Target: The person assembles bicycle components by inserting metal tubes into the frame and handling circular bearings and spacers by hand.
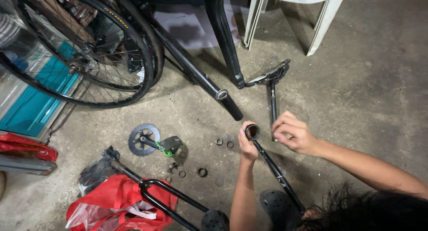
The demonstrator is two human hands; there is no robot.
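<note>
My left hand grips the top of a black bicycle frame tube, just below its round open end. My right hand hovers to the right of that opening, fingers pinched together; whether it holds a small part I cannot tell. On the concrete floor to the left lie several small metal rings and a bearing cup. A black chainring with crank arm and pedal lies further left.
Two bicycle wheels lean at the upper left beside a black frame tube. A saddle on its seatpost lies ahead. A white plastic chair stands at the top. A red bag and black handlebar lie at the lower left.
</note>
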